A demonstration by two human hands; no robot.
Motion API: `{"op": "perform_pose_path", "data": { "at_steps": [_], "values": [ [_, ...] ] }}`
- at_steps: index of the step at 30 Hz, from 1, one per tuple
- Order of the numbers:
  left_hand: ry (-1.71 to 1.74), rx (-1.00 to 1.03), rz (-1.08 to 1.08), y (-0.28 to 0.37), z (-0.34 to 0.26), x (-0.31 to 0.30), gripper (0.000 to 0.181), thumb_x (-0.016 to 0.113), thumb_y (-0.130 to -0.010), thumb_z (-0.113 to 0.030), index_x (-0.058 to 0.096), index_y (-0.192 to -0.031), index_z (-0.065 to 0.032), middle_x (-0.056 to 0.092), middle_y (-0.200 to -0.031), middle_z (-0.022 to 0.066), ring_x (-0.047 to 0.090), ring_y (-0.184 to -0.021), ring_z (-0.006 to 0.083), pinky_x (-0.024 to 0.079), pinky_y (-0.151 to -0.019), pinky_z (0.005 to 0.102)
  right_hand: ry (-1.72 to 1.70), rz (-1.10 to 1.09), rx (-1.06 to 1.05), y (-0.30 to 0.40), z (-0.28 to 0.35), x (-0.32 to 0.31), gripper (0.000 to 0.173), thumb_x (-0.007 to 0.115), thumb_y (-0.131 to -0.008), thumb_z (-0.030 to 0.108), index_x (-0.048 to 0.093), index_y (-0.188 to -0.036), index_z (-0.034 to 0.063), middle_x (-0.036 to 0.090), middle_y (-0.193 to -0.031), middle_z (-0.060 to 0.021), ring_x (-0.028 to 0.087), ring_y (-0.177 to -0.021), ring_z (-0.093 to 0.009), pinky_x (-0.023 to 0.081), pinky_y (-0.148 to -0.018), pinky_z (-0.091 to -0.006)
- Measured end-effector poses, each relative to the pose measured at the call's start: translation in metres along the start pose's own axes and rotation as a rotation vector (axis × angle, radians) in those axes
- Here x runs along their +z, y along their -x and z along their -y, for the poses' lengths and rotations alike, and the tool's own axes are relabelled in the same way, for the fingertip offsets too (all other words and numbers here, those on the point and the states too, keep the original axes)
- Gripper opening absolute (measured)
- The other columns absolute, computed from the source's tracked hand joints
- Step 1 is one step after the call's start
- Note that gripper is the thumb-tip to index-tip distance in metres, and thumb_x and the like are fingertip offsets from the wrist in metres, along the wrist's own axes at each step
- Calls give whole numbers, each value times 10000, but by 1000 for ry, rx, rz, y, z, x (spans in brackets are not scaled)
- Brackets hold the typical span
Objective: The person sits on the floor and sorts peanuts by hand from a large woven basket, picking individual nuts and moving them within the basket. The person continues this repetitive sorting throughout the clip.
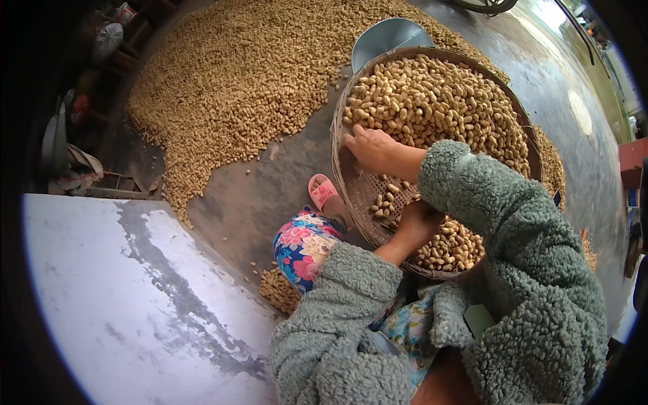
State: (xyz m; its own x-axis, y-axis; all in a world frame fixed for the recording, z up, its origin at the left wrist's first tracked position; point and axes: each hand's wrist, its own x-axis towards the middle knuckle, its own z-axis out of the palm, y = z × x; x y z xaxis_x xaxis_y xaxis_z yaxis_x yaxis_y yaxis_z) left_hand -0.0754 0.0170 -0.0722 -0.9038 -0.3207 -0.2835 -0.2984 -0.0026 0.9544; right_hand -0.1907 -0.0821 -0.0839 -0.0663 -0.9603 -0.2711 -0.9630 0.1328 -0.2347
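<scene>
A round woven bamboo basket [360,205] lies before me with unshelled peanuts [435,101] heaped over its far part. My right hand [372,147] is over the basket's left side, beside the heap, its fingers bent near the rim; whether it holds a peanut cannot be told. Nearer to me, my left hand [419,223] is low in the basket, between a few loose peanuts [383,206] and a smaller pile [450,248] at the near rim. The right sleeve partly covers that hand, and its fingers are hidden.
A broad spread of peanuts [228,86] covers the floor beyond and left of the basket. A grey metal pan or scoop [387,40] touches the far rim. My foot in a pink sandal [323,191] is left of the basket. A whitewashed wall or ledge [101,304] fills the lower left.
</scene>
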Motion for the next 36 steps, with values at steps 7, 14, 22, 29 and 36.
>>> {"op": "perform_pose_path", "data": {
  "at_steps": [7, 14, 22, 29, 36],
  "values": [
    [1202, -313, -241, 22, 13, -8, 260, 470, -972, -295, 623, -1061, -104, 652, -917, 47, 628, -792, 197, 490, -644, 342, -198, 6, -74, 36, -16, -34, 366, 695, -777, 146, 561, -1095, 23, 616, -992, -172, 635, -925, -339, 524, -784, -435],
    [1391, -247, -156, 18, 2, -12, 284, 466, -945, -294, 648, -966, -77, 647, -776, 48, 625, -640, 144, 420, -447, 234, -214, -12, -193, 83, -31, -66, 336, 611, -914, 280, 616, -1189, 88, 610, -1226, -122, 556, -1157, -279, 436, -1004, -407],
    [481, -433, 611, 10, 12, 56, 114, 621, -890, -183, 632, -921, -74, 595, -692, 8, 489, -478, 79, 367, -411, 236, 97, 148, -227, 119, -9, 14, 567, 484, -964, 471, 405, -1459, 208, 205, -1570, -144, 42, -1468, -383, 170, -1117, -670],
    [432, -315, 613, 3, 26, 78, 163, 587, -936, -180, 627, -1017, -44, 631, -769, 39, 539, -570, 107, 429, -512, 259, -306, 208, -215, 116, -14, -10, 265, 600, -910, 155, 648, -1136, 25, 605, -1220, -179, 573, -1167, -287, 527, -936, -414],
    [180, 2, 420, -10, 12, 79, 255, 594, -896, -186, 625, -1068, 0, 666, -1018, 108, 623, -943, 192, 481, -838, 341, 29, -176, 124, 24, -12, -12, 259, 587, -919, 253, 666, -966, 10, 592, -958, -138, 637, -791, -255, 555, -678, -397]
  ]
}}
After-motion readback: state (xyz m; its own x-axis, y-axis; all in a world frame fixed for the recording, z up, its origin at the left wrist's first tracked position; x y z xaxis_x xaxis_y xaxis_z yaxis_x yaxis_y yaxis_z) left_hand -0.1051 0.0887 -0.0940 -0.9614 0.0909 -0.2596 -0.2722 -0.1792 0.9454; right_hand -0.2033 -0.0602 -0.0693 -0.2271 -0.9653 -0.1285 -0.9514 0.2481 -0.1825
